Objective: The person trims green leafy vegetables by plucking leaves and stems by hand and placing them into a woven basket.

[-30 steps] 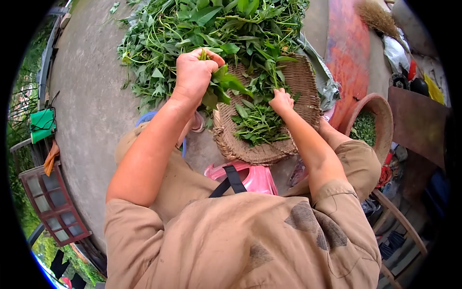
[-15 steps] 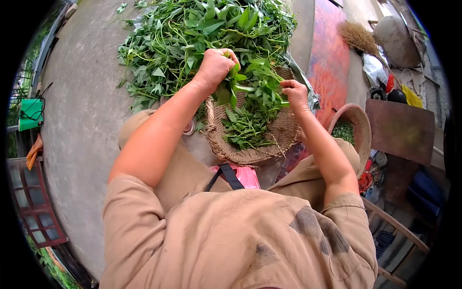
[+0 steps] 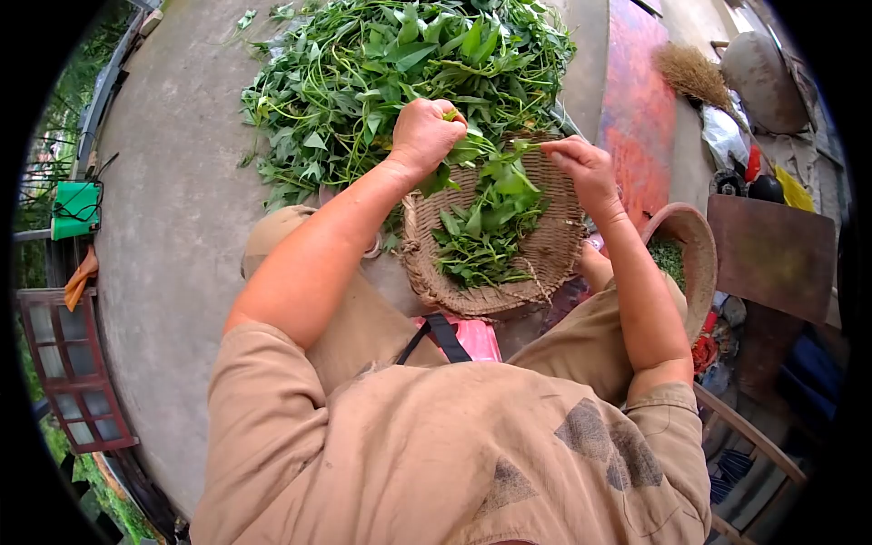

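My left hand (image 3: 427,136) is closed around leafy green stems, above the left rim of a woven basket (image 3: 561,204). Thumb and fingers of my right hand (image 3: 590,177) pinch the end of a stem (image 3: 524,147) over the basket's right side. Leaves on that stem hang between my hands. Inside the basket lies a loose pile of picked greens (image 3: 481,245). A large heap of leafy vines (image 3: 336,95) spreads on the ground just beyond my left hand.
To the right of my knee stands a round tub (image 3: 699,254) holding chopped greens (image 3: 668,259). A reddish board (image 3: 636,100) lies beyond the basket on the right, near a straw broom (image 3: 692,74). Concrete floor (image 3: 173,200) extends left. Something pink (image 3: 477,338) shows between my legs.
My right hand has drawn a little to the right, away from my left hand. Fewer leaves hang below my left hand, and more of the basket's weave shows. The whole view has shifted slightly.
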Action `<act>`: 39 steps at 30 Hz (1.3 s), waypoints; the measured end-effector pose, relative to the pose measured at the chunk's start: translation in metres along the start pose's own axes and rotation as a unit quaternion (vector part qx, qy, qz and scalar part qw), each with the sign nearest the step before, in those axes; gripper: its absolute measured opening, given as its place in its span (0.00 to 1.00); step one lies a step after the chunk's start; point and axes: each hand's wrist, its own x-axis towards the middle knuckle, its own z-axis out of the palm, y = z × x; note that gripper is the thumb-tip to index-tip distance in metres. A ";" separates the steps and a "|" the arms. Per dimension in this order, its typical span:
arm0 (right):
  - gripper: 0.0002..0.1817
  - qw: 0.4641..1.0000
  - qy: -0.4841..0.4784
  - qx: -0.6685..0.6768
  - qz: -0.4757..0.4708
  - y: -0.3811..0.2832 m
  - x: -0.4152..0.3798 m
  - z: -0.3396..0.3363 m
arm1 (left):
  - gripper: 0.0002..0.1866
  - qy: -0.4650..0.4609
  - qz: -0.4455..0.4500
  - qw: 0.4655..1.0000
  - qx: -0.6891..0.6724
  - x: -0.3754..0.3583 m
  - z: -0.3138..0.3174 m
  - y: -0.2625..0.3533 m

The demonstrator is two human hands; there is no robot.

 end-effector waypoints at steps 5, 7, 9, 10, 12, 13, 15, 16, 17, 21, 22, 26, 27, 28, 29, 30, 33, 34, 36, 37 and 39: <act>0.09 0.944 0.031 0.267 0.193 -0.001 0.009 -0.013 | 0.06 0.000 -0.002 1.000 0.017 0.001 0.003 0.003; 0.09 0.931 0.035 0.293 0.214 -0.004 0.012 -0.022 | 0.06 -0.018 -0.009 1.000 0.016 0.001 0.005 0.003; 0.09 0.917 0.029 0.332 0.220 0.000 0.015 -0.026 | 0.06 -0.046 -0.013 0.999 0.022 0.001 0.006 0.004; 0.09 0.912 0.026 0.340 0.230 0.000 0.016 -0.027 | 0.06 -0.065 -0.015 0.998 0.017 0.001 0.007 0.005; 0.09 0.875 -0.001 0.418 0.245 -0.002 0.017 -0.031 | 0.06 -0.129 -0.041 0.991 -0.001 0.001 0.007 0.007; 0.09 0.854 -0.013 0.455 0.251 -0.001 0.017 -0.033 | 0.05 -0.154 -0.054 0.986 -0.032 0.000 0.010 0.006; 0.10 0.830 -0.033 0.497 0.252 0.006 0.018 -0.035 | 0.05 -0.202 -0.081 0.971 -0.096 -0.003 0.016 0.006; 0.10 0.822 -0.039 0.508 0.254 0.008 0.018 -0.035 | 0.09 -0.221 -0.079 0.965 -0.114 -0.004 0.018 0.008; 0.10 0.814 -0.046 0.519 0.256 0.010 0.018 -0.035 | 0.11 -0.227 -0.093 0.963 -0.110 -0.005 0.019 0.011; 0.09 0.769 -0.064 0.590 0.237 0.011 0.017 -0.032 | 0.17 -0.282 -0.103 0.944 -0.139 -0.011 0.025 0.022; 0.09 0.763 -0.062 0.601 0.229 0.007 0.018 -0.032 | 0.16 -0.294 -0.070 0.945 -0.123 -0.011 0.031 0.015; 0.08 0.788 -0.025 0.574 0.221 0.013 0.020 -0.045 | 0.15 -0.239 -0.016 0.971 0.021 -0.007 0.038 -0.012; 0.08 0.788 -0.018 0.575 0.217 0.017 0.021 -0.047 | 0.16 -0.219 -0.059 0.973 0.050 -0.004 0.035 -0.010; 0.08 0.789 -0.010 0.576 0.213 0.021 0.021 -0.049 | 0.17 -0.193 -0.069 0.977 0.064 -0.001 0.030 -0.010; 0.08 0.790 -0.003 0.577 0.209 0.024 0.020 -0.051 | 0.17 -0.151 -0.064 0.976 0.145 0.000 0.027 -0.009; 0.08 0.786 -0.001 0.583 0.207 0.025 0.020 -0.054 | 0.17 -0.103 -0.068 0.981 0.152 0.002 0.025 -0.013; 0.08 0.782 0.004 0.588 0.209 0.026 0.018 -0.059 | 0.10 0.027 -0.075 0.995 0.066 0.009 0.020 -0.022; 0.08 0.785 0.006 0.581 0.214 0.026 0.017 -0.059 | 0.09 0.048 -0.060 0.995 0.069 0.009 0.014 -0.011; 0.08 0.792 0.007 0.568 0.225 0.027 0.015 -0.058 | 0.06 0.068 -0.017 0.994 0.082 0.004 0.004 0.015; 0.08 0.795 0.004 0.561 0.229 0.028 0.015 -0.058 | 0.06 0.047 0.006 0.997 0.063 -0.001 0.004 0.022; 0.08 0.796 -0.006 0.557 0.236 0.027 0.015 -0.054 | 0.05 0.007 0.052 0.998 0.025 -0.007 0.009 0.030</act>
